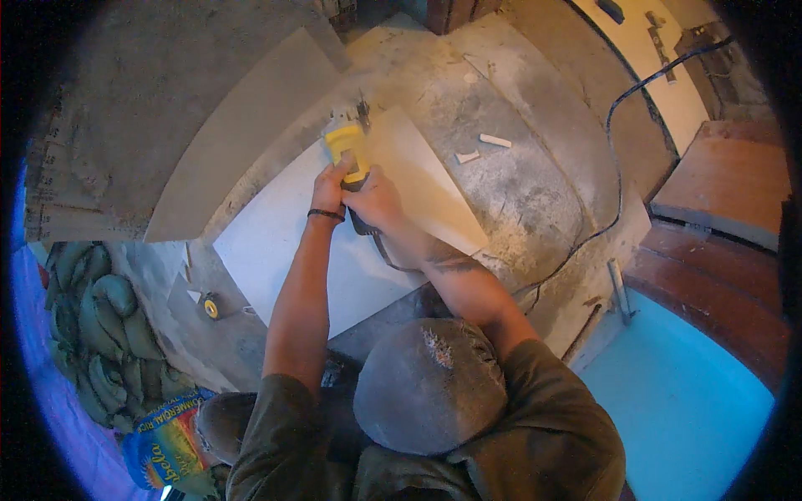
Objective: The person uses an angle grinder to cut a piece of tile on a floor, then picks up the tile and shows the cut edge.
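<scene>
Grey, dust-caked concrete floor [535, 179] right across the middle, and at far left a big grey-brown stack [192, 83], small dark printed marks along its edge. Next in size, the white slab [288, 250]: flat, pale, straight-edged, cool white on the left and warm yellow on the right, lying askew on the floor in front of the person, its longer way running from lower left to upper right. Lower left, a printed sack [163, 438] in blue, yellow and red, carrying bold lettering in large capitals and a looser script.

Now the yellow power cutter [349, 144], up at the slab's far edge! Bright casing, dark rear grip, metal front blurred in pale dust; any marking on the casing is too small to tell. Its long axis points away from the person, leaning slightly left. Left hand [329, 190], black band at the wrist, is wrapped around the casing's left side; right hand [378, 200] is closed about the rear. Two pale offcuts [495, 140] lie right of the slab, and a yellow-and-black tape measure [211, 307] sits to its left.
</scene>
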A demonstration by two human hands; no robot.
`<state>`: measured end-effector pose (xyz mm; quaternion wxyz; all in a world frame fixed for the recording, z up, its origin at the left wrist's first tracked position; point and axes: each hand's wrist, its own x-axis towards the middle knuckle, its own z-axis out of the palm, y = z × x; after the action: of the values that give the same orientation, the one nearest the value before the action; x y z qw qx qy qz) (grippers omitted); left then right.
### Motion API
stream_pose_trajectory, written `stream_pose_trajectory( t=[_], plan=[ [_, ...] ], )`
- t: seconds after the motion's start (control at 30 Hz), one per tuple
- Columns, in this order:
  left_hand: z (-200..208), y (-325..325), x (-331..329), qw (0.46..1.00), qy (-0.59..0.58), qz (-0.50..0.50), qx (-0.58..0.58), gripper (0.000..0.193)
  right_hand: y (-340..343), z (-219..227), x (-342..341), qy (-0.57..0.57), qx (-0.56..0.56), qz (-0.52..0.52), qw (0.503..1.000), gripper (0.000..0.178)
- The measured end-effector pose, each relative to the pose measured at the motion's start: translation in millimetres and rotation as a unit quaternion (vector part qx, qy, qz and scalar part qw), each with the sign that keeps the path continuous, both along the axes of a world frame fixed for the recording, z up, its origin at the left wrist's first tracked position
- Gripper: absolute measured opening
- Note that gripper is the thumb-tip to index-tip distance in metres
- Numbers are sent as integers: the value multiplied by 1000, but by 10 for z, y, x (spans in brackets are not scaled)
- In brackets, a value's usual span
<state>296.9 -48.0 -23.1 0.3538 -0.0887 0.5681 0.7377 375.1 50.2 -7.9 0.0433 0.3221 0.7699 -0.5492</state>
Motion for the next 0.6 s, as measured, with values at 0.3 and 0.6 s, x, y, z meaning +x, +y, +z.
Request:
stream_pose_trajectory(
  t=[0.3,0.6],
  plan=[
    [-32,-43,-17,1000,2,9,-9,43,16,97,-19,-24,-22,13,999,75],
    [46,62,3,1000,0,7,-20,41,92,85,-23,-44,-10,26,999,76]
  ],
)
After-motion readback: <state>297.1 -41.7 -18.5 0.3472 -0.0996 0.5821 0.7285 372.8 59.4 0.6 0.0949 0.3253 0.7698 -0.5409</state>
